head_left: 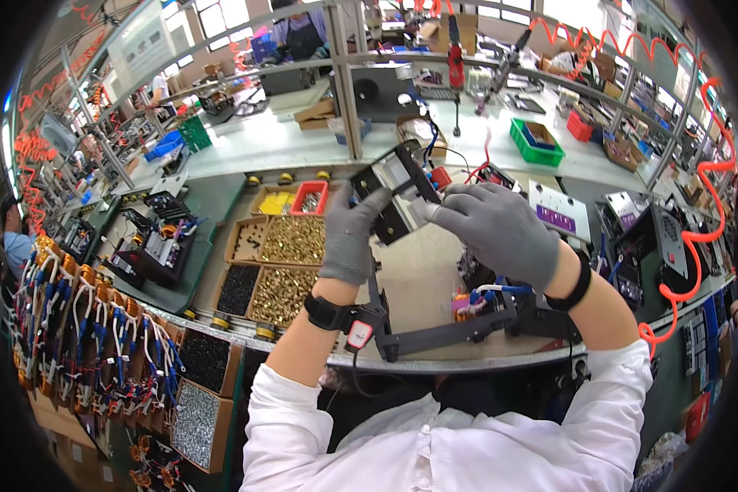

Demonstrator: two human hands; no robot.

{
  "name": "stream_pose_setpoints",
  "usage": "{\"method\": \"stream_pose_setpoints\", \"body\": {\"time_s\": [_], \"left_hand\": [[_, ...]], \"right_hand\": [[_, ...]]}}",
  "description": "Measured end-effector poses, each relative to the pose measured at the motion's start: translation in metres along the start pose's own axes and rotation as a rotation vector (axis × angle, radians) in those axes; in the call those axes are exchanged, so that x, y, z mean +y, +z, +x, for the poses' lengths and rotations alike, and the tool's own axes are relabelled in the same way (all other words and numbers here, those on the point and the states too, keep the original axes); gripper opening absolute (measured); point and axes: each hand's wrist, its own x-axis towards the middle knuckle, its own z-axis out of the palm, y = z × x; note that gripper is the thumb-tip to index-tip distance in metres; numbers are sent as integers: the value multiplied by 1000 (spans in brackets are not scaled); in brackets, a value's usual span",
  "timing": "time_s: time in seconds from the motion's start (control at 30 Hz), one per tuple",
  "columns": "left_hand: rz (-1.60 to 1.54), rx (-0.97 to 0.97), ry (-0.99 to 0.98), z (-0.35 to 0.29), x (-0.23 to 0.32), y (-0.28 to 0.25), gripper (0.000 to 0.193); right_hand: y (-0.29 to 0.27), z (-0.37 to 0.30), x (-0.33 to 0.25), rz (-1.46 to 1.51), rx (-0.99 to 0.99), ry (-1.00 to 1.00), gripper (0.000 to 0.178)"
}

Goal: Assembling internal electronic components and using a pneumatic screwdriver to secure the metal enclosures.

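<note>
Grey work gloves cover both my hands. My left hand grips the left side of a black metal housing part with shiny silver pieces on it, held tilted above the bench. From the right, my right hand has its fingers curled against the same part, the fingertips pressed at its silver piece; whether something small is between them is hidden. Below lies a black metal frame near the bench edge, with blue and white wires beside it.
Left of my hands are cardboard trays of brass screws and black screws, and a red bin. Wire harnesses hang at the left edge. A power screwdriver hangs ahead; a black case stands right, near a coiled orange hose.
</note>
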Motion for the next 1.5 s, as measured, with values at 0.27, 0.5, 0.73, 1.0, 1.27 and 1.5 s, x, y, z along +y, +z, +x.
{"method": "stream_pose_setpoints", "body": {"time_s": [0.27,0.5,0.73,1.0,1.27,1.5], "left_hand": [[1491,-335,419,-8,-38,24,58],[1668,-1015,-308,-30,-55,28,79],[1617,-1147,-381,-23,-44,32,74],[1571,-1327,-416,-37,-37,39,63],[1224,-1195,-456,-18,-40,10,63],[1662,-682,120,-75,-41,1,60]], "right_hand": [[36,-110,-90,332,-163,396,46],[50,-130,-93,359,-88,481,39],[50,-135,-103,327,-67,492,38],[48,-146,-111,286,-19,450,38],[60,-124,-85,351,-69,445,41],[73,-77,-48,725,-313,504,42]]}}
